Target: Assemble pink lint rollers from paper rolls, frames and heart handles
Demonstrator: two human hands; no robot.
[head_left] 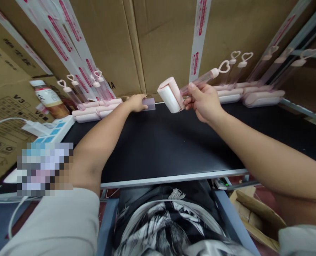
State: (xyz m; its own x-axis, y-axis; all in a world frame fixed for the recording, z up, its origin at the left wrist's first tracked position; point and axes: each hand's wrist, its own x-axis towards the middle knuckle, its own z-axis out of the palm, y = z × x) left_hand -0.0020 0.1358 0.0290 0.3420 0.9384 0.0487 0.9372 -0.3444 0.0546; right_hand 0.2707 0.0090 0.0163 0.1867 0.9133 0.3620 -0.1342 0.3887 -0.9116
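Observation:
My right hand [204, 102] is closed around the clear pinkish handle of a lint roller [171, 95]. The roller's pink-and-white head is tilted to the left above the black tabletop, and its heart-shaped loop points up to the right. At the back edge of the table, my left hand [136, 103] has its fingers closed on a small translucent purplish plastic piece [149, 104]. Just left of that hand stand several similar lint rollers [87, 114] with handles upright. More lint rollers [264, 97] stand in a row behind and right of my right hand.
Large cardboard boxes [163, 42] form a wall behind the black tabletop [168, 145]. A drink bottle [49, 99], a power strip [53, 133] with a plugged-in cable and a pixelated item [46, 167] are at left. An open carton [256, 213] sits below right.

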